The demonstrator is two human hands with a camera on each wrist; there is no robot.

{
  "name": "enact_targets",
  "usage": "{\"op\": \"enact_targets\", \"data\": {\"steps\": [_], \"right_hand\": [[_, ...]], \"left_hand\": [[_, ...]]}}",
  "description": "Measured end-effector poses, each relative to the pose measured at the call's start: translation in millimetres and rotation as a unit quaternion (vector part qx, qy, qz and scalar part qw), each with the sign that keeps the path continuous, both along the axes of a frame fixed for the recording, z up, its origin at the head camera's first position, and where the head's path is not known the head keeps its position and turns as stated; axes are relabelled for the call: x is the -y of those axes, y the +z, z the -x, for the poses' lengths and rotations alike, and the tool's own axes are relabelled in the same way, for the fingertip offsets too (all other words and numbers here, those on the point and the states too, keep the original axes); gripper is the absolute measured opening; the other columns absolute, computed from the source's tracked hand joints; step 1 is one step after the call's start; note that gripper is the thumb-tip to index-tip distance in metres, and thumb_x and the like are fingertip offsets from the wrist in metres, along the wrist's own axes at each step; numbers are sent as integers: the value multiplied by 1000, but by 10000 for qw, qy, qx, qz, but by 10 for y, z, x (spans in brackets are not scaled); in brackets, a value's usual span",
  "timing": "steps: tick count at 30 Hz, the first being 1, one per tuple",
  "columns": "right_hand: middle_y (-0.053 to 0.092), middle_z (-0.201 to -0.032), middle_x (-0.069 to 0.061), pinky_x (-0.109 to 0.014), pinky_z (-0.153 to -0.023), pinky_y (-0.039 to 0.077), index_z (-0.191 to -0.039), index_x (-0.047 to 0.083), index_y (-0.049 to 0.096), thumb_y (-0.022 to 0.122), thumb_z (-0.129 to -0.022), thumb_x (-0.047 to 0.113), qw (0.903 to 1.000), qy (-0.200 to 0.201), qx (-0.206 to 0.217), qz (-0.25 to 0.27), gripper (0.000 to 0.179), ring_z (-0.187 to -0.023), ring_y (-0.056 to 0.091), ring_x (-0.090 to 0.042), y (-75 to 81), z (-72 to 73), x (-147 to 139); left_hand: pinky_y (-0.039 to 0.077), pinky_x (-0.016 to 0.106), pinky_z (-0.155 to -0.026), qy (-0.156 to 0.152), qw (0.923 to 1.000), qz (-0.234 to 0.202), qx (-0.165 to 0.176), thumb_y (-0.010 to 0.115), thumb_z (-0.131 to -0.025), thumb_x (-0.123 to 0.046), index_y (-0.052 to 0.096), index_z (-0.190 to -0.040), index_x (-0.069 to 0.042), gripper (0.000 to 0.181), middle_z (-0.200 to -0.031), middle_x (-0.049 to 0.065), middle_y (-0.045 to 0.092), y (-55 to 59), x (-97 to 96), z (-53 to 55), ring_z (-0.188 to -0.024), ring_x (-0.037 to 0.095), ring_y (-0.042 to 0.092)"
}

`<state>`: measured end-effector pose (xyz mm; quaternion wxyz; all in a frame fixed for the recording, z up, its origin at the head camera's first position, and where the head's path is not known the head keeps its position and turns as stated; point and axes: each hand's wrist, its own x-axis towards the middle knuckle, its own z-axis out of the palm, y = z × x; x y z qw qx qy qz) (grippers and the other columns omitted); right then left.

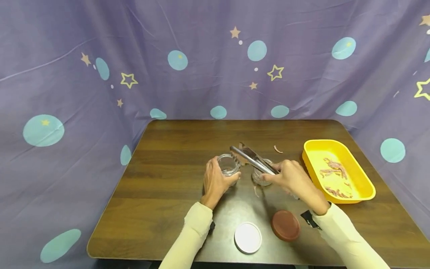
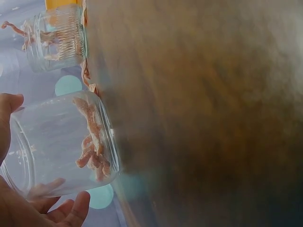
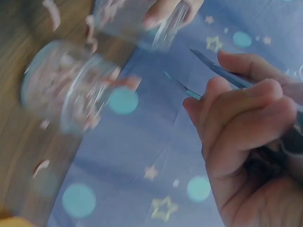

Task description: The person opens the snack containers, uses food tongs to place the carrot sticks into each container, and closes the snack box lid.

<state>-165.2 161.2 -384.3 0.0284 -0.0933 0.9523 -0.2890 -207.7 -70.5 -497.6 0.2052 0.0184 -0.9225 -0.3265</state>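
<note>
My left hand grips a clear glass jar near its mouth, thumb on one side and fingers on the other. Several pinkish, meat-like strips lie at the bottom of that jar. Metal tongs are pinched in my right hand, and their ends reach over the held jar's mouth in the head view. The tong tips stand apart in the right wrist view. Partly covered by the tongs and right hand, a ribbed glass jar contains more strips, some poking out of its mouth.
A yellow tray with more strips stands to the right. At the front lie a white lid and a brown lid. A loose strip is on the wooden table, behind the jars. A patterned curtain hangs behind.
</note>
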Motion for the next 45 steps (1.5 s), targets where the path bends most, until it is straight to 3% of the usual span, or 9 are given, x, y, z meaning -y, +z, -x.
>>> {"op": "enact_targets", "data": {"steps": [10, 15, 18, 21, 24, 27, 32, 39, 45], "right_hand": [[50, -44, 2, -29, -34, 38, -120, -1, 58, 66, -75, 56, 9964, -758, 355, 117, 73, -34, 48, -14, 7, -88, -684], [46, -35, 2, -32, -57, 40, -101, 4, 70, 63, -74, 62, 9946, -793, -470, -485, 64, -59, 54, -21, -21, -143, -912], [69, -75, -14, -32, -59, 41, -104, 2, 69, 61, -74, 65, 9934, -878, -506, -534, 70, -74, 56, -25, -34, -191, -1022], [61, -111, -22, -31, -49, 43, -117, -1, 61, 58, -75, 67, 9937, -1000, -158, -470, 80, -63, 58, -22, -27, -239, -1121], [66, -79, -10, -31, -37, 39, -126, -2, 54, 57, -75, 67, 9924, -1153, 114, -416, 85, -36, 49, -16, -16, -278, -1218], [52, -43, 0, -31, -37, 39, -125, -2, 55, 56, -76, 67, 9890, -1380, 221, -492, 84, -35, 47, -14, -5, -321, -1344], [52, -44, 3, -30, -44, 38, -115, -1, 58, 51, -77, 70, 9839, -1593, 407, -702, 81, -43, 51, -16, -20, -411, -1594], [59, -49, 2, -28, -48, 39, -135, -11, 37, 46, -76, 75, 9744, -1922, 920, -721, 104, -45, 53, -17, -74, -518, -1855], [55, -46, 2, -28, -50, 38, -131, -13, 41, 46, -77, 73, 9730, -1937, 912, -867, 102, -48, 52, -17, -133, -574, -1960]], "left_hand": [[47, 40, -90, 16, 9998, -131, -115, 79, -51, -57, 45, -126, -8, 95, -121, 12, 54, 18, -24, -6, -112, 26, 53], [48, 40, -89, 43, 9998, -154, -123, 80, -50, -58, 46, -125, -9, 95, -120, 12, 55, 3, -23, -7, -111, 26, 53], [48, 40, -88, 39, 9998, -149, -99, 79, -51, -60, 45, -125, -10, 96, -119, 12, 55, -12, -21, 0, -110, 26, 53], [48, 41, -87, 46, 9998, -153, -73, 79, -51, -61, 45, -126, -10, 97, -120, 12, 54, -17, -20, 3, -110, 27, 53], [48, 42, -87, 38, 9998, -165, -68, 79, -51, -60, 45, -125, -10, 96, -121, 13, 54, -10, -23, 0, -111, 27, 53], [48, 42, -88, 36, 9998, -164, -115, 80, -50, -59, 45, -124, -9, 96, -120, 13, 54, -2, -34, -4, -110, 28, 53], [48, 42, -88, 7, 9996, -161, -231, 81, -50, -56, 47, -122, -8, 93, -117, 13, 56, -5, -52, -1, -109, 27, 53], [47, 42, -89, -17, 9996, -161, -241, 83, -51, -53, 46, -121, -8, 91, -118, 13, 54, -20, -51, 13, -109, 27, 52], [48, 41, -88, 4, 9997, -113, -194, 80, -51, -58, 47, -122, -9, 93, -118, 13, 55, -24, -44, 7, -108, 27, 53]]}}
